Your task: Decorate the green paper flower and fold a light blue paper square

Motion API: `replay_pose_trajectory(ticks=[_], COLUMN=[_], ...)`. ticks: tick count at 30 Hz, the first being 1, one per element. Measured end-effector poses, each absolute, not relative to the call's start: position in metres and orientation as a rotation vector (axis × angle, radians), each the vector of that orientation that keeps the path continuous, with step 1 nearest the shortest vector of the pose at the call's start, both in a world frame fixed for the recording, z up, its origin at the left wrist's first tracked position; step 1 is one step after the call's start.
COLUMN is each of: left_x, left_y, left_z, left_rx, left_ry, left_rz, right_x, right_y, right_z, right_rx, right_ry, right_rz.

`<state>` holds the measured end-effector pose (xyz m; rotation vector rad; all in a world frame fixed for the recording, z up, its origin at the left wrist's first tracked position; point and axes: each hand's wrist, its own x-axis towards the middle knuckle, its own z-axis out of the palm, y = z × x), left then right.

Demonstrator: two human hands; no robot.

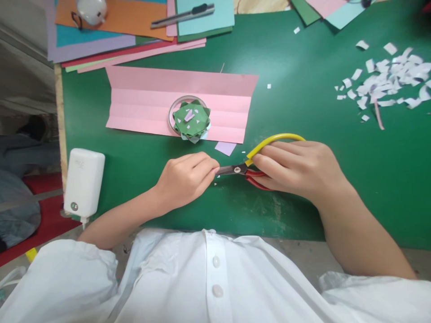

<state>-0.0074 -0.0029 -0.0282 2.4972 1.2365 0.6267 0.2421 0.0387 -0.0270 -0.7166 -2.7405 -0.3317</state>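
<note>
My right hand point(296, 168) is wrapped around scissors point(237, 169) with one yellow and one red handle. Their dark blades point left and look nearly closed. The blade tips reach the pinched fingers of my left hand point(190, 177), which hide whatever may be between them. Just beyond the hands lies a lilac paper scrap point(225, 148). Behind it, a creased pink sheet point(141, 105) carries a roll of tape point(171, 114), and a green layered paper piece point(191, 119) sprinkled with small lilac bits rests partly over the roll.
A white power bank point(84, 181) with a cable lies at the left edge. Coloured paper sheets point(134, 22) are stacked at the back left, with a utility knife point(183, 17) and a white rounded object point(91, 10) on top. Curled white paper scraps point(387, 76) are heaped at the right.
</note>
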Motion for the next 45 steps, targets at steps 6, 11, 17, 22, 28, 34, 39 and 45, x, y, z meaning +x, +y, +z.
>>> replay_pose_trajectory(ticks=[6, 11, 17, 22, 28, 34, 39, 45], left_x=[-0.0072, -0.0077, -0.0107, -0.0108, -0.0093, -0.0094, -0.0073, -0.0061], left_y=[-0.0013, 0.0004, 0.0012, 0.0020, 0.0022, 0.0041, 0.0053, 0.0043], left_z=[-0.0286, -0.0280, -0.0289, -0.0311, -0.0304, -0.0293, -0.0275, -0.0263], left_rx=[2.608, 2.516, 2.642, 2.685, 2.668, 2.542, 2.397, 2.375], left_ry=[1.242, 1.212, 1.184, 1.217, 1.233, 1.264, 1.302, 1.300], left_rz=[0.654, 0.725, 0.786, 0.807, 0.902, 0.812, 0.760, 0.829], right_x=[0.2435, 0.2427, 0.2385, 0.2376, 0.2393, 0.2384, 0.2363, 0.2350], right_y=[0.0375, 0.0374, 0.0380, 0.0378, 0.0384, 0.0376, 0.0367, 0.0350], right_z=[-0.0274, -0.0254, -0.0237, -0.0265, -0.0294, -0.0315, -0.0266, -0.0244], right_rx=[-0.730, -0.730, -0.813, -0.887, -0.904, -0.913, -0.894, -0.918], right_ry=[-2.747, -2.756, -2.648, -2.613, -2.587, -2.581, -2.589, -2.557], right_rz=[-0.319, -0.334, -0.365, -0.393, -0.398, -0.417, -0.488, -0.476])
